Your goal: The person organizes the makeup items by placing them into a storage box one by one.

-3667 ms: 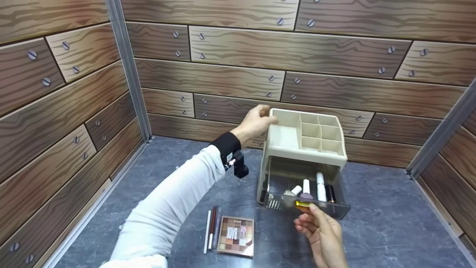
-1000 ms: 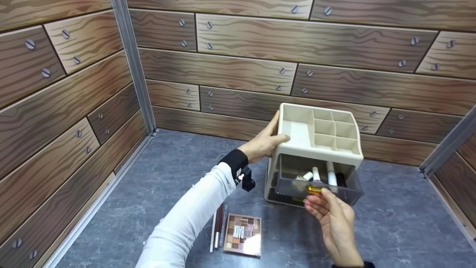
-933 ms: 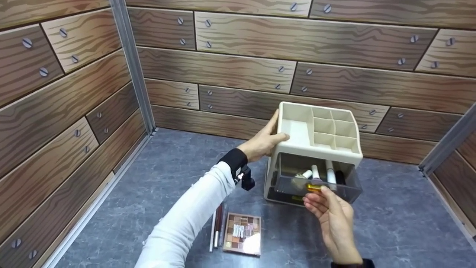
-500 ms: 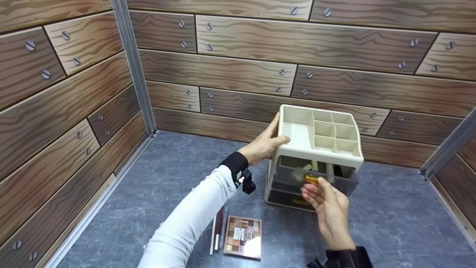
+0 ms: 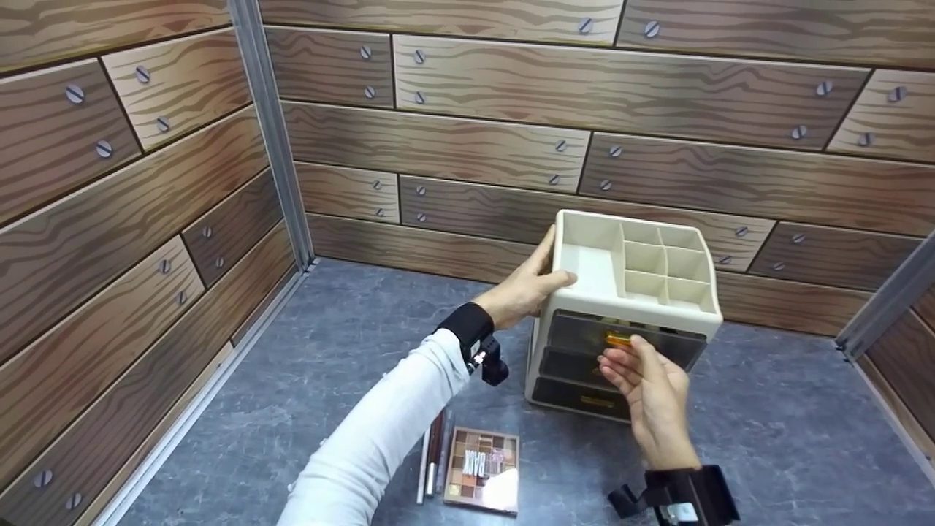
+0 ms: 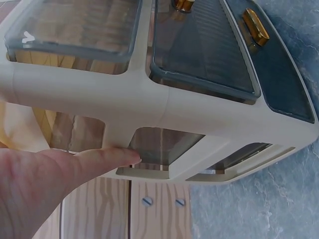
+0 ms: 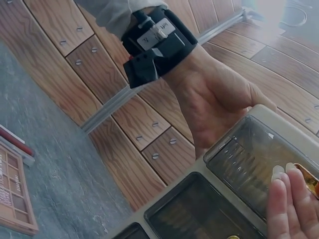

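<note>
A cream makeup organizer (image 5: 621, 307) with an open compartment top and smoked drawers stands tilted at an angle to the back wall. My left hand (image 5: 522, 292) holds its left side, thumb over the top edge and fingers reaching behind. My right hand (image 5: 654, 387) pinches the gold handle (image 5: 618, 339) of the top drawer (image 5: 577, 332), which sits almost fully in, a thin gap along its upper edge. Below are the middle drawer (image 5: 566, 365) and the bottom drawer (image 5: 562, 393), both in. The left wrist view shows a digit of the left hand (image 6: 45, 174) against the organizer's side frame.
An eyeshadow palette (image 5: 482, 471) lies on the dark grey marbled surface (image 5: 343, 307), in front of the organizer. Several slim makeup pencils (image 5: 435, 456) lie along its left side. Wood-patterned walls (image 5: 497, 131) enclose the back and both sides.
The top drawer, pulled well out with white-capped bottles showing, has slid in under my right hand, hiding them. My left hand has shifted from the back corner onto the organizer's left side.
</note>
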